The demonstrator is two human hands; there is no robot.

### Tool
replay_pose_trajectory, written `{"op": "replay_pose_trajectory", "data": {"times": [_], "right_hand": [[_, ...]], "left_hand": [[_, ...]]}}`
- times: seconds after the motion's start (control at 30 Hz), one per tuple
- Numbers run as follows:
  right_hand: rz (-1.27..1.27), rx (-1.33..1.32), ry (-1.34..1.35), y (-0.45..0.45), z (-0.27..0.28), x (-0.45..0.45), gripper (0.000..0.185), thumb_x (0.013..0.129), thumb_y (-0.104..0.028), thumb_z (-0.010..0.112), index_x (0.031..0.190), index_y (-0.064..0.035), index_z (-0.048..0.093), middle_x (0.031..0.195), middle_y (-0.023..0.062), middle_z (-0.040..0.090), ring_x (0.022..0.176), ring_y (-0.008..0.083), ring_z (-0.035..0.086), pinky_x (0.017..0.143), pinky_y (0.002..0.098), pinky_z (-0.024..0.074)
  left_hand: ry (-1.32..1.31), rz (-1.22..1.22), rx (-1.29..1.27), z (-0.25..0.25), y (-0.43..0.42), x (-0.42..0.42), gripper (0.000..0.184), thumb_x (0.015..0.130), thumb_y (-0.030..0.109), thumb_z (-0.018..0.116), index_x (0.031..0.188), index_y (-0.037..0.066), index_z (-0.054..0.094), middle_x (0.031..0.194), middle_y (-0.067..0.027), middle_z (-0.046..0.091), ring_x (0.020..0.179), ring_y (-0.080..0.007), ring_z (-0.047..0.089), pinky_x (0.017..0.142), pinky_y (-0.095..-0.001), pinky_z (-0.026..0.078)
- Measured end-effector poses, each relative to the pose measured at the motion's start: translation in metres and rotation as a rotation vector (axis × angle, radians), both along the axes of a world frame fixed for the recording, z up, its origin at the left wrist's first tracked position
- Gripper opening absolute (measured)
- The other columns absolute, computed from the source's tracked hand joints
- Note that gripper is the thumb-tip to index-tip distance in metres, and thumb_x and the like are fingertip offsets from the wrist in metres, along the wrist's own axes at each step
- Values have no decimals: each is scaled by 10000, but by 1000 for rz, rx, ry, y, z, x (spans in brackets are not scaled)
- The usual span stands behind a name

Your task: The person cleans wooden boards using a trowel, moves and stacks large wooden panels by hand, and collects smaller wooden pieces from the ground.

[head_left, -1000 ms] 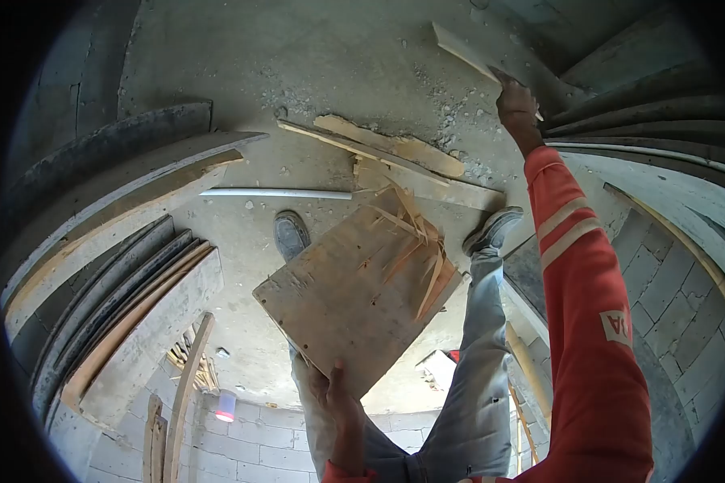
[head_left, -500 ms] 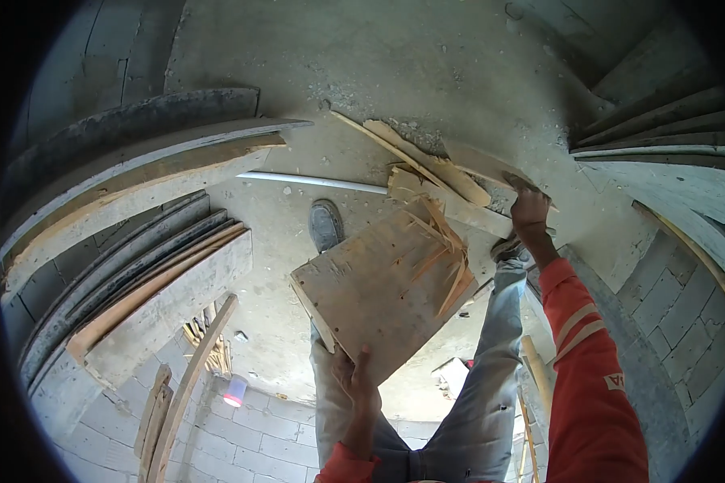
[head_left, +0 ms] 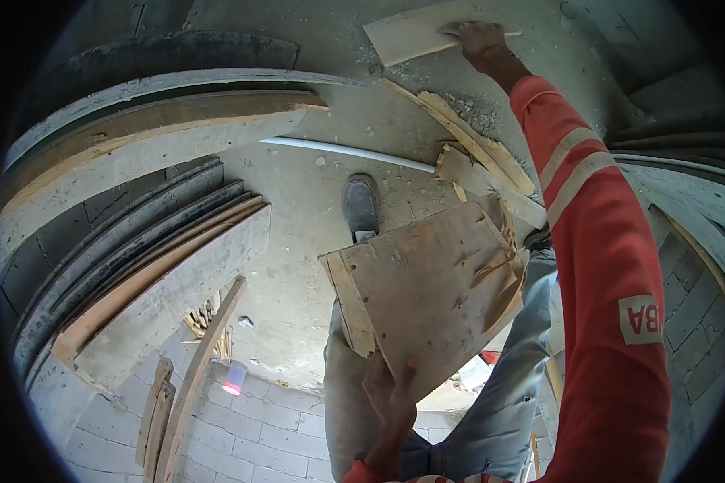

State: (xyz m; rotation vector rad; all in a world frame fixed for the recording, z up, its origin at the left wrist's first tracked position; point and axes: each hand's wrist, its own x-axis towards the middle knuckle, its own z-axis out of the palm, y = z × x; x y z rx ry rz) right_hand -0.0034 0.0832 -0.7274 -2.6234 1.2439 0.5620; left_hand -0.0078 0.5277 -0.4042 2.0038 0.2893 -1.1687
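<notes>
My left hand (head_left: 391, 394) grips the lower edge of a splintered plywood panel (head_left: 431, 294), which is tilted in front of my legs. Torn strips stick out at the panel's right end, and a paler layer shows along its left edge. Far forward, my right hand (head_left: 483, 44) is closed on the right end of a pale flat board (head_left: 415, 34), just over or on the floor. Part of its grip is hidden by the back of the hand. Beyond the panel, broken wood strips (head_left: 475, 145) lie on the concrete.
Stacked boards (head_left: 161, 282) and a long timber-edged panel (head_left: 169, 121) stand at the left. A white pipe (head_left: 346, 150) lies across the floor. Nearer are upright wood pieces (head_left: 197, 374) and a pinkish cup (head_left: 234, 378). More boards (head_left: 685, 149) lean at the right.
My right hand has swung forward, carrying the pale board from beside my right foot to the far floor. The plywood panel in my left hand has shifted slightly right and tilted.
</notes>
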Motion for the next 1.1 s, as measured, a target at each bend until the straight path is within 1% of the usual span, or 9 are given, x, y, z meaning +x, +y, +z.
{"op": "replay_pose_trajectory", "data": {"times": [0.1,0.27,0.5,0.57,0.7,0.77,0.97,1.03,1.1], "right_hand": [[140,30,-50,22,21,-58,526,792,1,518,1213,-295,627,1221,40,634,1243,248,518,1075,527,303],[9,102,47,91,28,-158,564,756,45,541,1213,-274,628,1252,21,622,1265,244,498,1083,526,292],[-448,223,-53,258,45,-244,546,716,56,519,1145,-244,674,1173,29,666,1112,271,603,1008,457,414],[-487,324,22,307,41,-264,575,757,25,530,1205,-318,644,1227,-20,644,1193,231,562,1085,536,267],[-470,331,26,369,60,-280,542,778,-7,506,1186,-330,657,1199,9,657,1205,237,548,1073,526,262],[-442,62,-69,371,66,-282,512,782,-3,489,1160,-293,677,1154,51,671,1131,252,587,1020,466,359],[-380,-328,-198,255,53,-323,578,799,-24,495,1273,-338,594,1197,-9,655,1151,225,584,1044,507,343],[-494,-289,9,200,-5,-358,563,789,-29,518,1264,-319,603,1112,35,686,1037,293,640,995,485,408],[-590,-209,-31,200,3,-367,556,783,-20,525,1254,-304,610,1071,54,692,995,318,649,965,478,433]], "left_hand": [[42,-99,-31,5,6,41,396,837,176,688,1115,-86,580,1068,-122,629,945,-186,580,844,-307,446],[123,-25,-139,1,36,91,401,845,134,661,1161,-83,544,1078,-121,620,947,-199,593,851,-317,465],[115,203,-256,14,57,101,463,886,176,632,1254,-64,485,1104,-144,602,977,-243,620,861,-369,516],[121,152,-264,12,68,102,480,907,228,612,1268,-59,478,1138,-136,593,1024,-247,605,872,-370,508],[34,111,-149,7,91,110,501,946,310,549,1302,-34,467,1254,-124,547,1144,-226,544,942,-381,460],[9,121,-231,3,99,111,512,950,311,542,1323,-27,449,1270,-134,533,1161,-228,535,971,-381,437],[-94,80,-166,-4,129,118,552,919,306,583,1329,-35,440,1279,-151,518,1190,-260,509,993,-409,413],[-74,60,-144,-17,145,123,553,922,319,573,1325,-38,446,1264,-153,525,1184,-259,507,988,-405,412],[-101,38,-133,-39,167,128,547,925,321,564,1315,-45,453,1258,-154,527,1177,-259,510,984,-403,414]]}}
